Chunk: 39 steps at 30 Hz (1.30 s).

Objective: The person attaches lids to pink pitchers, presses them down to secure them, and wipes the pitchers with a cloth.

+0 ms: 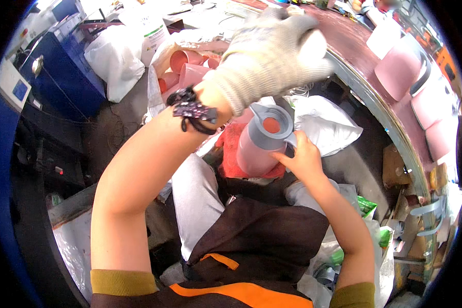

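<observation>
A pink jug (254,152) with a grey collar and spout stands slightly tilted between my knees. A round orange-red surface shows within its top. My bare right hand (303,156) grips the jug's grey handle, thumb against the pink body. Beneath and beside the jug is a red cloth (229,154). My left hand (280,49), in a knitted pale glove, is raised beyond the jug, close to the table edge. Motion blurs its fingers, and a pale rounded patch among them cannot be made out.
Pink containers (190,72) fill a white-lined sack at the left. More pink jug bodies (399,69) line the reddish curved table (346,33). A white bag (326,123) lies under the table edge. Dark blue cabinets (61,72) stand far left; a cardboard box (395,165) sits right.
</observation>
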### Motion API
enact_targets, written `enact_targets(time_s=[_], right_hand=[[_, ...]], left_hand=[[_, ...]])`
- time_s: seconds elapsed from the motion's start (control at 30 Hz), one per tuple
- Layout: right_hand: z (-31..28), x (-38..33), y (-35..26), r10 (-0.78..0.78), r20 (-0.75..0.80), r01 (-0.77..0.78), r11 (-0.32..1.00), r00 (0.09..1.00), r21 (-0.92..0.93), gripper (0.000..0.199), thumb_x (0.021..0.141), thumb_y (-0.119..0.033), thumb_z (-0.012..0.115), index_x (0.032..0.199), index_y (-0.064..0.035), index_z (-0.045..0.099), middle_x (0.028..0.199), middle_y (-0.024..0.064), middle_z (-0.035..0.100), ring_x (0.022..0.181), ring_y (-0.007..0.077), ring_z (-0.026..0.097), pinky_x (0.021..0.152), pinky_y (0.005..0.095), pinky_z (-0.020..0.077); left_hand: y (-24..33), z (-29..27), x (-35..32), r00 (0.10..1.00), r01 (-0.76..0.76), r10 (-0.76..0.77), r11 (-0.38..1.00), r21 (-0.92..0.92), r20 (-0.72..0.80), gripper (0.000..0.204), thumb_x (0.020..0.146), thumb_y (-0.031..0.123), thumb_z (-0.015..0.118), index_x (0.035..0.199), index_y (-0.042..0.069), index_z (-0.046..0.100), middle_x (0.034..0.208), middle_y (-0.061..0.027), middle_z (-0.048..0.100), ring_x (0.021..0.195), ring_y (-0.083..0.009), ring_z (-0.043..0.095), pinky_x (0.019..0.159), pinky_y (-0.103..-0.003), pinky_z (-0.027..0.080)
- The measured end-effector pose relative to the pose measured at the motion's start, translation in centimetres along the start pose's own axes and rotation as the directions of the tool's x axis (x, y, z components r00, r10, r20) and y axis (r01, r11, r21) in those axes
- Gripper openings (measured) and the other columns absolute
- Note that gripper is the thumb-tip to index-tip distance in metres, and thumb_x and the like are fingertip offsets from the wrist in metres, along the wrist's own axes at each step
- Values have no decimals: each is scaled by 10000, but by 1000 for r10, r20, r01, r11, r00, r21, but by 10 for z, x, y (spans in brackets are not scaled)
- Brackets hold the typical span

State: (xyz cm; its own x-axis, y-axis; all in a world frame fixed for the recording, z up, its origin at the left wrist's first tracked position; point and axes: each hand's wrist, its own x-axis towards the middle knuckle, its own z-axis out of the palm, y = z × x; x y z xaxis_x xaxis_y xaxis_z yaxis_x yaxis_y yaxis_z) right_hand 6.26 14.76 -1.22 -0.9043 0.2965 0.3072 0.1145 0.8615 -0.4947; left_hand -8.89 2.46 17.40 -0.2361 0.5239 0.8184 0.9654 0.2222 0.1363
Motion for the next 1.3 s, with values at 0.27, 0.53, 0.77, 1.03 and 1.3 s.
enact_targets(time_s=[0.27,0.53,0.77,1.03,1.3], right_hand=[[-4,1,-9,22,67,-26,998,997,61,594,707,-362,805,1055,3,490,895,239,637,843,414,640,722,476,509],[-16,4,-9,-6,132,-4,997,991,71,637,699,-363,804,1080,14,460,893,265,631,873,424,643,762,476,516],[-18,9,-11,35,235,-39,999,971,10,599,707,-272,717,1122,72,457,970,299,625,940,439,624,815,475,511],[-10,2,0,-19,167,10,999,986,52,533,757,-276,688,1123,48,473,926,280,624,885,436,625,775,485,506],[-13,-2,-7,-87,104,77,993,991,91,486,808,-310,716,1070,2,452,749,196,591,665,369,607,610,431,480]], left_hand=[[-16,50,-96,914,105,-160,981,164,373,599,749,579,637,1182,165,636,1063,-195,611,1014,-390,588,878,-485,449],[-4,24,-57,926,163,-210,972,168,314,608,745,585,640,1172,153,643,997,-205,637,943,-393,617,833,-480,481],[21,54,-106,936,84,-141,979,183,323,582,750,518,641,1199,149,593,1001,-173,608,955,-376,596,820,-489,477],[4,32,-75,908,176,-214,975,135,361,631,721,557,690,1171,118,631,1049,-202,601,1008,-387,584,875,-459,474],[4,48,-101,908,145,-225,960,240,354,607,748,553,625,1159,106,616,1100,-212,596,997,-396,586,894,-466,463]])
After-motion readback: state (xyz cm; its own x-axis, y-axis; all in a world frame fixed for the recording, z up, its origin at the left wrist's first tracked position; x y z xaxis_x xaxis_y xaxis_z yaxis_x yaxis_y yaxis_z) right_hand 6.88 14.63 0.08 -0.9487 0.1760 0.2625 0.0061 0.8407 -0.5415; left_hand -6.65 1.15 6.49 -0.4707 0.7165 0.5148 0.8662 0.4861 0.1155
